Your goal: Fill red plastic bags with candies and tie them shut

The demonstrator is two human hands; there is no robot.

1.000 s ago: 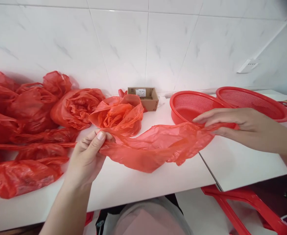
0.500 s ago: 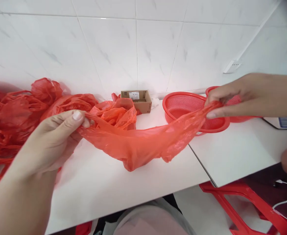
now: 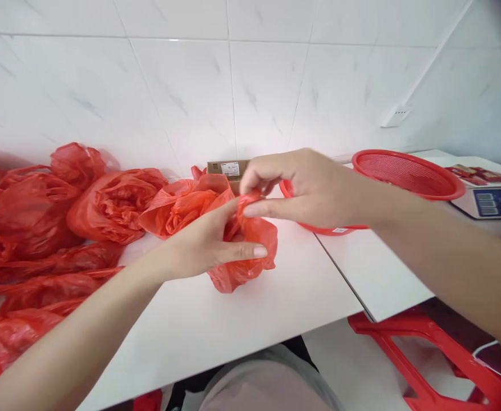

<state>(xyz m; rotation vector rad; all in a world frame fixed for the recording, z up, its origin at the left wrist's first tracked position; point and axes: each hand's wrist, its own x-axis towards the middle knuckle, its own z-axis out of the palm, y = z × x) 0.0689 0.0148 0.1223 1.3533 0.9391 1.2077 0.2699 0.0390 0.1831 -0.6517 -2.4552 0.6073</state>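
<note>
The right hand (image 3: 308,188) has come in to meet the left hand (image 3: 203,242), and the bag (image 3: 237,278), stretched wide between them half a second ago, is now bunched up. It is above the middle of the table (image 3: 216,331), behind the front edge; whether its underside touches the top I cannot tell. The right hand pinches a twisted end between thumb and fingers. The left hand cradles the slack loosely, thumb straight across the front, fingers mostly hidden.

That loose hold looks the weak point: thin, slippery film could slide off the thumb and fall open. A hard pull on the twisted end could tear it – the film looks flimsy.

Just behind the left hand, the open bag (image 3: 177,211) could be snagged or shoved toward the carton (image 3: 230,169) by the wall if that hand swings back. The near basket (image 3: 327,230), mostly behind the right hand, sits by the seam, where a low sweep of the forearm could nudge it. The heap of bags (image 3: 32,211) along the left end is the same red – a stray corner could easily get mixed up with it.
</note>
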